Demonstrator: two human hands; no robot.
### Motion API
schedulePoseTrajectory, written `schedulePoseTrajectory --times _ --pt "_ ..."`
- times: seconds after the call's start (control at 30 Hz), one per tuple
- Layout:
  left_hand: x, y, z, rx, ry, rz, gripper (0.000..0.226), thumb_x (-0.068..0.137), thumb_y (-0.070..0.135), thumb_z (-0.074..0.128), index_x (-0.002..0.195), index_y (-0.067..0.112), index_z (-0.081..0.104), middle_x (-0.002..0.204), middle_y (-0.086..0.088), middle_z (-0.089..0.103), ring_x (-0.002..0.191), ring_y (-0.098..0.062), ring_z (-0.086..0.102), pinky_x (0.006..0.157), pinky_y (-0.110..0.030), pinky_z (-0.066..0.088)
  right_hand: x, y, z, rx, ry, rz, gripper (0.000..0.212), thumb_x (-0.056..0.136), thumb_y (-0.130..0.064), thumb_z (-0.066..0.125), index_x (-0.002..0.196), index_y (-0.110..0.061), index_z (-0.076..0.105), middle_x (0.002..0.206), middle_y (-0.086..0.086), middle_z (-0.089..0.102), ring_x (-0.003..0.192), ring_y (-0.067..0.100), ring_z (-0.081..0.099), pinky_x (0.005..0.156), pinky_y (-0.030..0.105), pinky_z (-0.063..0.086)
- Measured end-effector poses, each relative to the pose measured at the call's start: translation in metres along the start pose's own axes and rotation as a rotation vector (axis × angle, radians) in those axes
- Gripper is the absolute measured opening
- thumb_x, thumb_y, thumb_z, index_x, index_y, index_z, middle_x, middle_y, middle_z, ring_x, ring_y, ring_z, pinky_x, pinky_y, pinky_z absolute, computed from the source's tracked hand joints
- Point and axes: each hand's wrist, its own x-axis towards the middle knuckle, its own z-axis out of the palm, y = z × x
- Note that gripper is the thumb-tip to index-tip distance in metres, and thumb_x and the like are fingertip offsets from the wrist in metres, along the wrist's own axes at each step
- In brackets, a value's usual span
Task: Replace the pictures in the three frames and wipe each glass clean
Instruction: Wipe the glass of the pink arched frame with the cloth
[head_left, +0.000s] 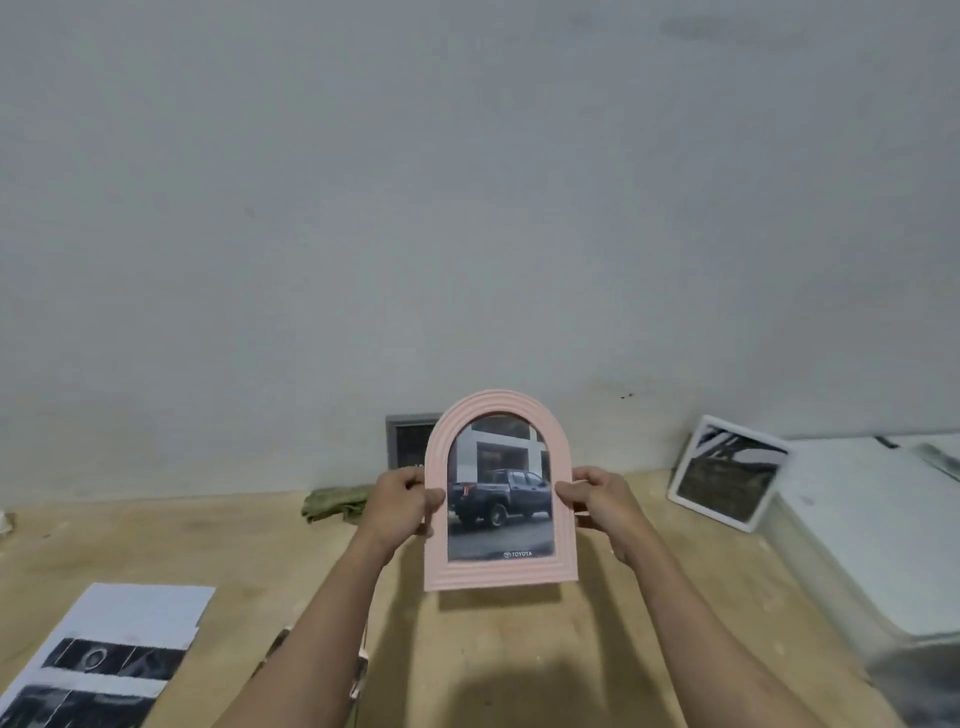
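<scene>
I see both hands gripping the pink arched frame (501, 491) upright above the wooden table (519, 649): left hand (402, 501) pinches its left edge, right hand (597, 496) its right. A truck photo (500, 499) fills it.

Arched frame (501, 493) held above table (571, 649); cloth (332, 503) behind-left, square frame (727, 478) right

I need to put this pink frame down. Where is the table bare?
Bare wood lies under the pink frame, between the printed sheets and the white box. It is crowded at the wall: grey frame, green cloth, white frame.
</scene>
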Motion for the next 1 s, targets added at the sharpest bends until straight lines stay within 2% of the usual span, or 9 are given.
schedulePoseTrajectory --times 0.1,0.2,0.27,0.33,0.5,0.6,0.7,0.8,1.0 --pt "0.028 0.013 0.058 0.047 -0.034 0.021 0.005 0.088 0.004 0.069 0.09 0.008 0.072 0.07 -0.01 0.066 0.061 -0.026 0.06 0.061 -0.041 0.059 0.017 0.017 -0.047 -0.025 0.115 0.005 0.017 0.078 -0.014 0.076 0.092 -0.01 0.066 0.083 0.015 0.071 0.081 0.029 0.071 0.079 0.045 0.057" --pt "0.057 0.02 0.111 0.072 -0.094 0.037 0.006 0.086 0.004 0.072 0.082 0.009 0.071 0.059 -0.001 0.061 0.06 -0.023 0.059 0.059 -0.037 0.054 0.044 0.033 -0.087 -0.055 0.224 0.01 0.015 0.077 -0.017 0.077 0.088 -0.014 0.067 0.078 0.008 0.071 0.079 0.029 0.07 0.075 0.046 0.057" --pt "0.081 0.019 0.146 0.122 -0.105 0.031 0.024 0.085 0.003 0.073 0.066 0.014 0.063 0.049 0.006 0.052 0.054 -0.021 0.053 0.057 -0.035 0.049 0.07 0.042 -0.112 -0.105 0.265 0.007 0.015 0.078 -0.02 0.076 0.088 -0.018 0.066 0.081 0.004 0.071 0.077 0.025 0.07 0.072 0.043 0.058" --pt "0.108 0.017 0.18 0.172 -0.094 0.021 0.031 0.084 0.004 0.073 0.061 0.014 0.057 0.047 0.005 0.052 0.05 -0.019 0.051 0.057 -0.034 0.047 0.102 0.052 -0.136 -0.15 0.276 0.006 0.017 0.08 -0.022 0.075 0.092 -0.018 0.064 0.084 0.001 0.069 0.076 0.02 0.068 0.065 0.035 0.058" --pt "0.164 0.006 0.243 0.255 -0.039 0.004 0.006 0.087 0.013 0.073 0.082 0.012 0.071 0.072 -0.006 0.072 0.066 -0.025 0.066 0.073 -0.041 0.056 0.178 0.076 -0.171 -0.361 0.307 -0.085 0.01 0.087 -0.019 0.062 0.087 -0.01 0.064 0.08 0.004 0.065 0.071 0.013 0.06 0.056 0.016 0.041" --pt "0.19 -0.003 0.267 0.314 0.019 0.003 0.004 0.087 0.017 0.073 0.088 0.014 0.073 0.084 -0.005 0.074 0.081 -0.027 0.068 0.078 -0.039 0.054 0.216 0.09 -0.178 -0.448 0.292 -0.07 0.019 0.094 -0.03 0.051 0.08 -0.02 0.058 0.076 -0.005 0.062 0.069 0.009 0.059 0.057 0.012 0.035" --pt "0.209 -0.011 0.282 0.353 0.049 -0.004 0.008 0.087 0.017 0.073 0.095 0.015 0.074 0.093 -0.002 0.073 0.086 -0.024 0.068 0.083 -0.037 0.053 0.246 0.105 -0.179 -0.445 0.291 -0.064 0.013 0.094 -0.029 0.051 0.087 -0.019 0.058 0.082 -0.004 0.062 0.075 0.015 0.061 0.058 0.015 0.037" --pt "0.219 -0.016 0.293 0.379 0.085 0.003 0.011 0.087 0.012 0.073 0.098 0.01 0.074 0.097 -0.006 0.071 0.087 -0.024 0.065 0.082 -0.032 0.049 0.265 0.116 -0.179 -0.379 0.301 -0.049 0.013 0.09 -0.024 0.058 0.1 -0.017 0.062 0.089 0.0 0.065 0.08 0.021 0.06 0.066 0.027 0.043" --pt "0.233 -0.025 0.305 0.448 0.127 0.006 0.012 0.089 0.012 0.07 0.099 0.007 0.073 0.099 -0.007 0.067 0.088 -0.027 0.062 0.079 -0.033 0.046 0.288 0.134 -0.178 -0.345 0.279 -0.039 0.013 0.084 -0.016 0.064 0.097 -0.015 0.061 0.087 0.007 0.067 0.082 0.028 0.062 0.071 0.039 0.052"
